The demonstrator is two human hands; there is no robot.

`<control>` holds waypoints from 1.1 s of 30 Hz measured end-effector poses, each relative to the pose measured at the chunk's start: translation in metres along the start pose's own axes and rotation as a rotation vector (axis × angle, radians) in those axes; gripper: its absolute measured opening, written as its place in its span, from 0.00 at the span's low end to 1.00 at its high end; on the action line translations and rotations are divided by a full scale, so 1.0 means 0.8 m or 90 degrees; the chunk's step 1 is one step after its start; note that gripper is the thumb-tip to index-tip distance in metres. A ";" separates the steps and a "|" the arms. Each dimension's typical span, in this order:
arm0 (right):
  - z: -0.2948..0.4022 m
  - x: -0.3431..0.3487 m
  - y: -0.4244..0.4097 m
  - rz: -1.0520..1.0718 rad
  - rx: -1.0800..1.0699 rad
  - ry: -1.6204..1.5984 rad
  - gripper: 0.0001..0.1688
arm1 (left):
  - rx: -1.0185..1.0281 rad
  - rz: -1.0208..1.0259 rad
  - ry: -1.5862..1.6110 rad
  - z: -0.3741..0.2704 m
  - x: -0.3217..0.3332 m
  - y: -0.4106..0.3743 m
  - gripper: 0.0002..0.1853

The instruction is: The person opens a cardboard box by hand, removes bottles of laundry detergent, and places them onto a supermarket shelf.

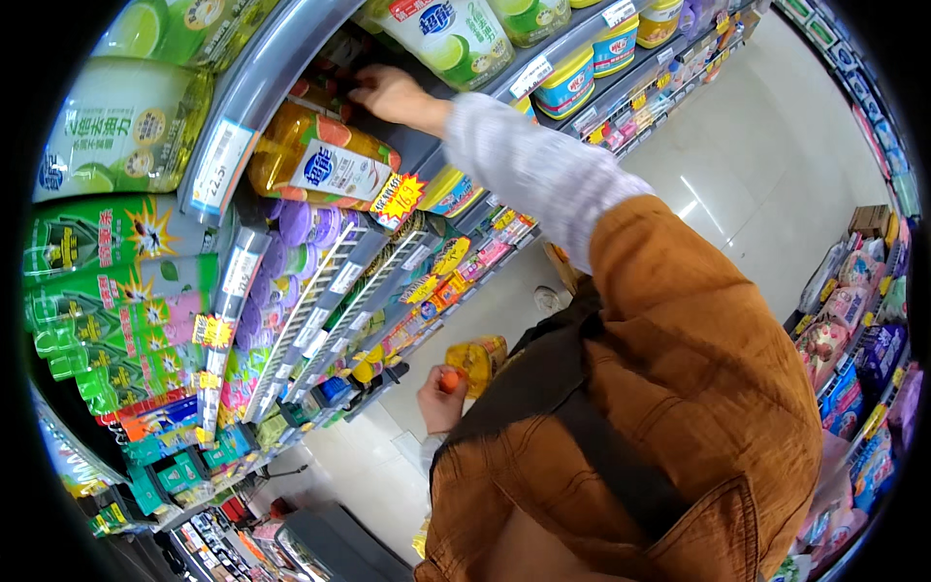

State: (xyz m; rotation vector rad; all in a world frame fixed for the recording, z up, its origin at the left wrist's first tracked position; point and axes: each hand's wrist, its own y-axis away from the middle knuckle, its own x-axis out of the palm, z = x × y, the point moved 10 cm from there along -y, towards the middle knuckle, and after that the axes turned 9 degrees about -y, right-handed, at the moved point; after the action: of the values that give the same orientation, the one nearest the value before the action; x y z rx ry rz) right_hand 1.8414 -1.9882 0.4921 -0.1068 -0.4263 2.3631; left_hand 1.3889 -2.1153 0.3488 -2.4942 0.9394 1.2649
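Observation:
My right hand [389, 93] reaches into a shelf bay, its fingers bent beside the reddish caps or necks of bottles in the shade; whether it grips one is not clear. Just below it, an amber dish-soap bottle [331, 164] with a grapefruit pattern lies tilted at the shelf edge. Low beside my body, my left hand [441, 396] is closed around the orange-capped top of a bottle of yellow liquid [476, 364]. Large green lime-pattern bottles [116, 127] stand on the left, and another lime-pattern bottle [451, 40] stands past my right hand.
Grey shelf edges [538, 65] with price tags run diagonally before me. Lower shelves hold purple-lidded tubs [273, 291] and green insecticide packs [138, 305]. A shoe [547, 300] shows on the tiled floor [691, 167]. Packaged goods [847, 313] line the aisle's right side.

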 end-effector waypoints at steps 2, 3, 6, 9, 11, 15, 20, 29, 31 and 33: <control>-0.010 -0.033 0.053 -0.060 -0.046 -0.090 0.19 | -0.005 0.086 -0.077 -0.060 -0.018 -0.012 0.09; -0.012 -0.028 0.094 0.036 0.036 -0.189 0.18 | 0.021 0.072 -0.023 -0.084 -0.034 -0.014 0.09; -0.012 -0.052 0.213 0.244 0.203 -0.201 0.19 | 0.118 0.051 0.051 -0.145 -0.067 -0.043 0.09; -0.036 -0.072 0.297 0.368 0.251 -0.120 0.25 | 0.086 0.073 0.149 -0.221 -0.099 -0.074 0.09; -0.022 -0.070 0.330 0.380 0.208 -0.053 0.31 | 0.141 0.046 0.167 -0.271 -0.133 -0.078 0.09; 0.013 -0.078 0.347 0.365 0.166 0.053 0.48 | 0.162 0.018 0.169 -0.339 -0.164 -0.099 0.09; 0.045 -0.104 0.330 0.173 -0.019 0.161 0.54 | 0.260 0.050 0.130 -0.430 -0.165 -0.111 0.08; 0.145 -0.101 0.298 -0.056 -0.215 0.282 0.52 | 0.533 0.010 -0.050 -0.532 -0.164 -0.070 0.09; 0.148 -0.104 0.273 -0.084 -0.228 0.296 0.50 | 0.657 -0.055 -0.144 -0.545 -0.167 -0.055 0.10; 0.148 -0.104 0.251 -0.119 -0.247 0.302 0.47 | 0.702 -0.104 -0.224 -0.548 -0.164 -0.046 0.11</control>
State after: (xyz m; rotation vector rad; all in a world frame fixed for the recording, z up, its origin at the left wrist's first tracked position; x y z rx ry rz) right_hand 1.7496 -2.2145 0.5328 -0.7549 -0.6196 1.9620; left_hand 1.6429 -2.2161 0.7180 -1.4021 0.9396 0.7475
